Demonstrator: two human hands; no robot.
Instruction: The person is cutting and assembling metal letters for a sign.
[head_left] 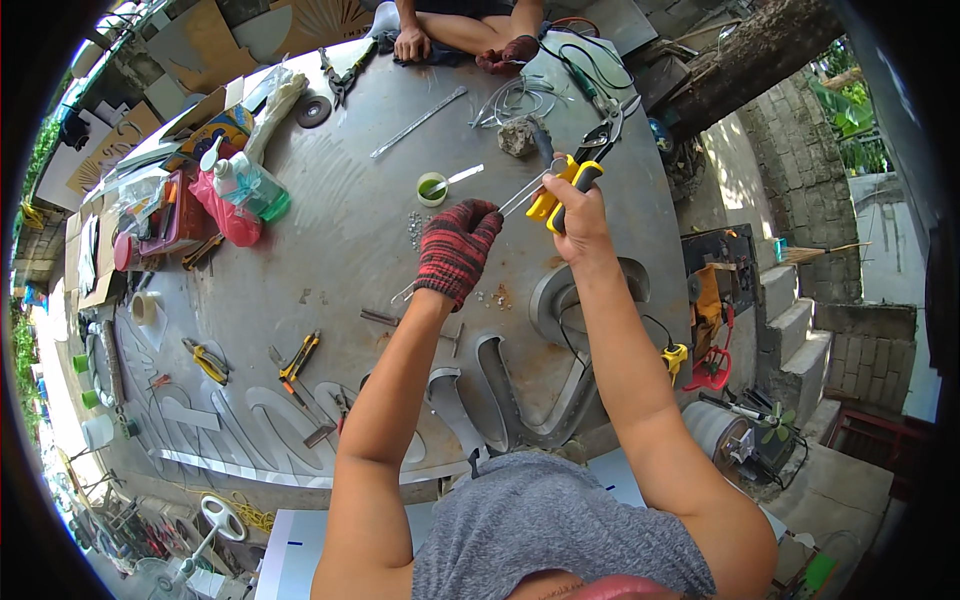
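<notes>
Fingers of gloved left hand (460, 250) pinch thin metal piece (522, 196); bare right hand (580, 220) wraps yellow-handled snips (587, 174).

This looks like an open-air metal workshop, with yellow-handled snips (586, 178) held over the grey desk (345, 215), pliers (207, 362) at its left, bent metal forms (543, 310) near, and concrete steps (790, 318) and leafy plants (848, 110) right.

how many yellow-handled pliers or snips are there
3: snips in your right hand, one pair on the table's left side, another to its right. More may be hidden.
</notes>
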